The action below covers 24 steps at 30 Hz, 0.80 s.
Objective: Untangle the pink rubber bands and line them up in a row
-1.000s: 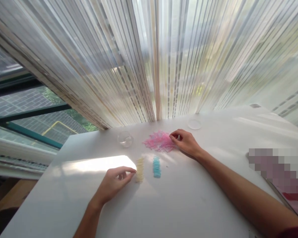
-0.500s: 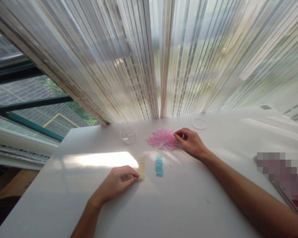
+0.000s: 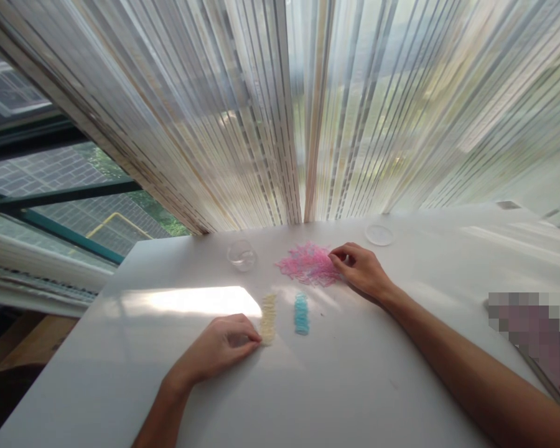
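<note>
A loose heap of thin pink pieces [image 3: 303, 264], with some bluish bits among them, lies towards the back of the white table [image 3: 336, 386]. At the heap's right edge my right hand [image 3: 357, 266] has thumb and fingertips pinched together; anything between them is too small to make out. Nearer to me is an upright row of pale yellow thin pieces [image 3: 269, 317]. The closed fingertips of my left hand [image 3: 221, 345] are at its lower left end, and whether they hold a piece is hidden. Beside it, to the right, runs a shorter row of light blue pieces [image 3: 301, 314].
A clear round container [image 3: 241, 256] stands behind and left of the heap. A clear round lid [image 3: 379, 235] lies behind my right hand. Striped curtains [image 3: 242, 124] hang along the table's back edge. A pixelated flat object [image 3: 536, 336] is at the right.
The whole view has shifted slightly. Both hands stay pinched in nearly the same places, at the yellow row and the pink heap.
</note>
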{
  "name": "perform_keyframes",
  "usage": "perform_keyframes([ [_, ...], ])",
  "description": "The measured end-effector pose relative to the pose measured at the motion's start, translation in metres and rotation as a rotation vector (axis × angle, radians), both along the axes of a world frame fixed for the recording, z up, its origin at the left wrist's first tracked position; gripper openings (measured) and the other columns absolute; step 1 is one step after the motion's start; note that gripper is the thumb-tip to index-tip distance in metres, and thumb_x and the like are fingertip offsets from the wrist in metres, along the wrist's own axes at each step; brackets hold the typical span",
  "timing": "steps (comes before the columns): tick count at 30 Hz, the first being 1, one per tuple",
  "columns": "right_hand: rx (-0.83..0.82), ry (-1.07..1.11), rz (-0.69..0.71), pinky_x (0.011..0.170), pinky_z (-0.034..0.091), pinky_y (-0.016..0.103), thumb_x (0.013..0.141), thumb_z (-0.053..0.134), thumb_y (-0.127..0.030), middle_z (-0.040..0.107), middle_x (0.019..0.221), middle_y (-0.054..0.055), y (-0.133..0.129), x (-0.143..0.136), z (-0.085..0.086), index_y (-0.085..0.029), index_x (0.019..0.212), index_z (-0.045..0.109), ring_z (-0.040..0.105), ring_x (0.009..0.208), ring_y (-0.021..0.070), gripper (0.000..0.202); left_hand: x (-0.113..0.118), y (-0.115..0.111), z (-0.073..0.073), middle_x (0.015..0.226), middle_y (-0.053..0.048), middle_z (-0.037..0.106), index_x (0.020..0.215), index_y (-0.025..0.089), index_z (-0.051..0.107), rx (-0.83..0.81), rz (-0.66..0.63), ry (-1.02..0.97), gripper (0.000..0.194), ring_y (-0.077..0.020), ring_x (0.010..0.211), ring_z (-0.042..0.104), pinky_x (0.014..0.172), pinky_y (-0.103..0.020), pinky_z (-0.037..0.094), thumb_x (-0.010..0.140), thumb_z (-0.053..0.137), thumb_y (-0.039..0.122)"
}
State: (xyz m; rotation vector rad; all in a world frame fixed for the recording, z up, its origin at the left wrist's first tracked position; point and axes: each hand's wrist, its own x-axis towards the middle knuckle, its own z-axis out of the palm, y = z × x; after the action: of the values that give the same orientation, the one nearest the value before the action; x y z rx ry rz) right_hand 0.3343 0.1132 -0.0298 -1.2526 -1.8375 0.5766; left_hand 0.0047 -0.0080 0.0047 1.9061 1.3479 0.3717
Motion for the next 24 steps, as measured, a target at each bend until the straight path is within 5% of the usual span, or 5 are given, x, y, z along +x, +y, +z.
perform_keyframes([
  [13,0.019,0.012,-0.026,0.068,0.048,0.030,0.088,0.060,-0.028,0.063,0.075,0.003,0.002,0.000,-0.001,-0.021,0.082,0.071,0.056,0.069,0.0166,0.014,0.001,0.000,-0.005,0.083,0.000,0.071,0.087,0.024,0.075,0.009,0.007,0.090,0.009,-0.0146,0.078,0.062,0.076,-0.024,0.047,0.083,0.070,0.029],
  [18,0.033,0.018,-0.055,0.070,0.049,0.032,0.087,0.059,-0.026,0.064,0.077,0.003,0.004,0.001,-0.005,-0.021,0.083,0.070,0.057,0.071,0.0179,0.012,0.003,0.001,-0.006,0.077,-0.001,0.069,0.081,0.021,0.073,0.073,0.048,0.069,0.024,-0.0144,0.071,0.059,0.068,-0.024,0.045,0.088,0.065,0.043],
  [24,0.063,0.023,-0.083,0.075,0.049,0.035,0.086,0.060,-0.024,0.063,0.076,0.003,0.007,0.001,-0.011,-0.022,0.080,0.069,0.058,0.075,0.0192,0.011,0.030,0.025,0.027,0.075,-0.001,0.068,0.085,0.020,0.072,0.181,-0.031,0.147,0.031,-0.0123,0.062,0.053,0.061,-0.023,0.042,0.095,0.054,0.043],
])
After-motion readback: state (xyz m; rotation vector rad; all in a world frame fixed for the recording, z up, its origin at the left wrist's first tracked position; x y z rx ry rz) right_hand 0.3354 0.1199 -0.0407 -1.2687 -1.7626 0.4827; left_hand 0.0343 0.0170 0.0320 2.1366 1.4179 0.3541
